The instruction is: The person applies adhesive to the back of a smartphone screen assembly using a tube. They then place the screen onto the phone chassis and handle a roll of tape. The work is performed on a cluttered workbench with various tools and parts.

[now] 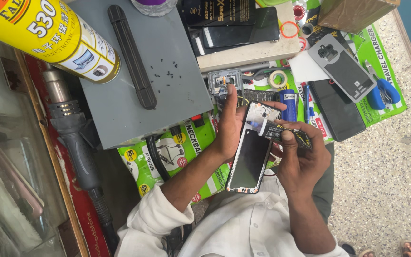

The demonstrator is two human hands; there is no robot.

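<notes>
My left hand (228, 126) grips an opened smartphone (253, 157) by its left edge, back side up, with the dark battery area and the circuit board near the top showing. My right hand (300, 157) pinches a black screwdriver (286, 133) with yellow markings, its tip lying against the upper part of the phone. A bare phone frame (224, 82) sits just beyond my left fingertips. Both hands hover above my lap, with white sleeves showing below.
A grey box with a black handle (139, 66) stands at the left, with a yellow spray can (48, 33) and a hot-air gun (72, 133) beside it. A grey back cover (343, 69), dark phone (338, 112), blue pliers (381, 93) and tape roll (277, 78) lie at the right.
</notes>
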